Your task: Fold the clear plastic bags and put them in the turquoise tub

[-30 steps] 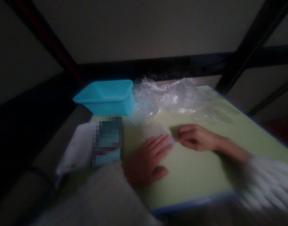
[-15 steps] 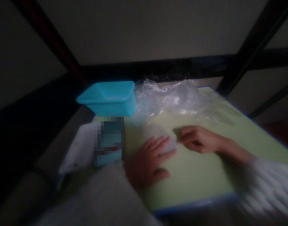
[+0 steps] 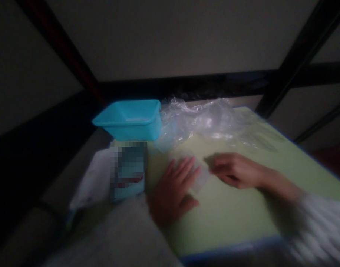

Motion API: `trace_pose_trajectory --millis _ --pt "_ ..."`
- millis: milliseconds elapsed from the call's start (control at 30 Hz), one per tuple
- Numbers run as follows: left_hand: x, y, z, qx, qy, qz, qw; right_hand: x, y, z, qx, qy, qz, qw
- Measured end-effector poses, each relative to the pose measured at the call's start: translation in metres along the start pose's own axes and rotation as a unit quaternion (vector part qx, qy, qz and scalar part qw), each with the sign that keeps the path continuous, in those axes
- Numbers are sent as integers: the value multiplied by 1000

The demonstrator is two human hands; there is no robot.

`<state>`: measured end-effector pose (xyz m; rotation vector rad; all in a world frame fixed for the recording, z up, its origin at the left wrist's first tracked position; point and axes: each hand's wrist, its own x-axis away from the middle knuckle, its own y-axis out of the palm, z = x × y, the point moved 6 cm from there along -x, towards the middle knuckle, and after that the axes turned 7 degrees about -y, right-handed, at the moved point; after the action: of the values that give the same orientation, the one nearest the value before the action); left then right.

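A small, flat piece of thin clear plastic (image 3: 202, 179) lies on the yellow-green table top; the blur hides whether it is a bag or a sheet. My left hand (image 3: 174, 193) rests flat on it, fingers spread and pointing away from me. At the plastic's right edge, my right hand (image 3: 236, 170) is closed, thumb and forefinger pinched together at that edge. Beyond both hands, a heap of crumpled clear plastic bags (image 3: 211, 120) covers the far side of the table.
A turquoise plastic basin (image 3: 128, 131) stands at the far left of the table (image 3: 228, 222). Nearer me lies a pixelated, bluish flat item (image 3: 131, 167), with a white sheet (image 3: 93, 178) beside it. Dark-framed panels rise behind the table.
My left hand's fingers have shifted slightly left and drawn closer together, uncovering more of the small plastic piece. My right hand keeps its pinch. The whole view has moved a little.
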<state>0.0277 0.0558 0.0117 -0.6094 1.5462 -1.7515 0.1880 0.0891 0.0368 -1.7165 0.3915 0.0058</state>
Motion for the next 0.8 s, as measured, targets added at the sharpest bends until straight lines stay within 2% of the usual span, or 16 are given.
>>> trace_pose_trajectory --millis 100,200,300,433,800 --pt "-1 -2 -13 -22 -93 46 994 -1 1 -2 48 -13 -8 999" --pt "-1 3 -21 -36 -155 37 987 -1 1 -4 76 -27 -6 997" --pt "-2 7 -22 -39 -165 21 985 -1 -1 -6 110 -32 21 993" --pt "-2 7 -22 -39 -163 30 985 -1 -3 -11 152 -46 52 986" --pt "-4 6 -21 -37 -169 17 985 -6 4 -28 217 -110 39 969"
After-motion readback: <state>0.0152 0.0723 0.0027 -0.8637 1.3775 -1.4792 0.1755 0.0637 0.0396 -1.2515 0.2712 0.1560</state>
